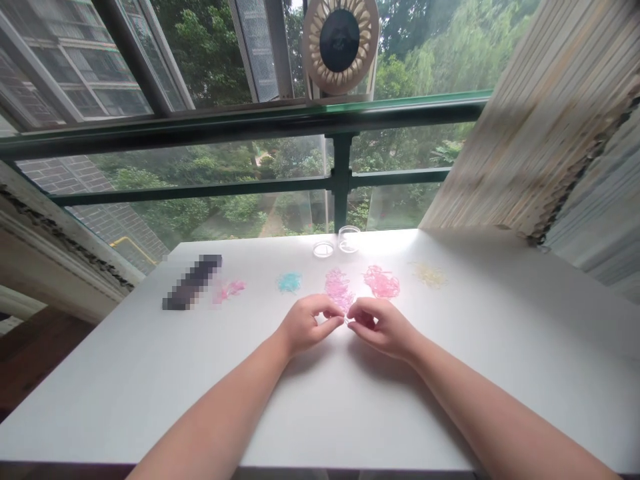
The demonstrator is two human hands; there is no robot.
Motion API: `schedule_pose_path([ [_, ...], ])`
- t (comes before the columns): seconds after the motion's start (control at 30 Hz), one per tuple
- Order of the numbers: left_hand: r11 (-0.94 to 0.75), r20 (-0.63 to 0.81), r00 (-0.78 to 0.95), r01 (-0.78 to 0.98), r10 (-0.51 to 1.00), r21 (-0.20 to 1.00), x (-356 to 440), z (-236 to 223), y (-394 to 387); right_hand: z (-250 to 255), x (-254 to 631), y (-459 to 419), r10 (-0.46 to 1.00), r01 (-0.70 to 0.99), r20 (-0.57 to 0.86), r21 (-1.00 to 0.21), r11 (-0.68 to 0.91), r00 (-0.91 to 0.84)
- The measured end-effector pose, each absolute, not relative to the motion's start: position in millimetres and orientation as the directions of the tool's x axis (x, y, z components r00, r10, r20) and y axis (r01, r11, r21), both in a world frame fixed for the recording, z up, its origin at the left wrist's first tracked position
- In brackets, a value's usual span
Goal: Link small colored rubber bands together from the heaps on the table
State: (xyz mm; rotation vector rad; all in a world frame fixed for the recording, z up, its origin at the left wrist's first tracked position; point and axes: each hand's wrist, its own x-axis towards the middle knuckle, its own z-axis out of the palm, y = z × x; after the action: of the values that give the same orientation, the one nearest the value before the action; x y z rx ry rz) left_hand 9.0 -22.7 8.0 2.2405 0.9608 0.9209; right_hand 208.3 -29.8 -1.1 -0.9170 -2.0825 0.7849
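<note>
My left hand (311,324) and my right hand (381,327) meet over the middle of the white table, thumb and forefinger pinched on each. Between their fingertips is a tiny pale rubber band (345,320), mostly covered by the fingers. Just beyond lies a loose heap of pinkish-purple rubber bands (338,287). A pink heap of bands (382,281) sits behind my right hand, and a turquoise heap (289,282) is farther left. Pale yellow bands (429,274) are spread out at the right.
Two clear round containers (323,249) (349,239) stand at the table's (310,413) back edge. At the left are small pink pieces (231,289) and a dark, pixelated object (193,283). A round fan-like device (341,43) stands before the window; a curtain (495,127) hangs at the right.
</note>
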Motion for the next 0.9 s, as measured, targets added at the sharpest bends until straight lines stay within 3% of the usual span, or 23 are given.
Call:
schedule_pose_path([
  [0.9, -0.582, 0.358, 0.498, 0.424, 0.790, 0.694, 10.4, 2.1, -21.6, -4.4, 209.4, -28.1, 0.781, 0.378, 0.355, -0.724, 0.578, -0.513],
])
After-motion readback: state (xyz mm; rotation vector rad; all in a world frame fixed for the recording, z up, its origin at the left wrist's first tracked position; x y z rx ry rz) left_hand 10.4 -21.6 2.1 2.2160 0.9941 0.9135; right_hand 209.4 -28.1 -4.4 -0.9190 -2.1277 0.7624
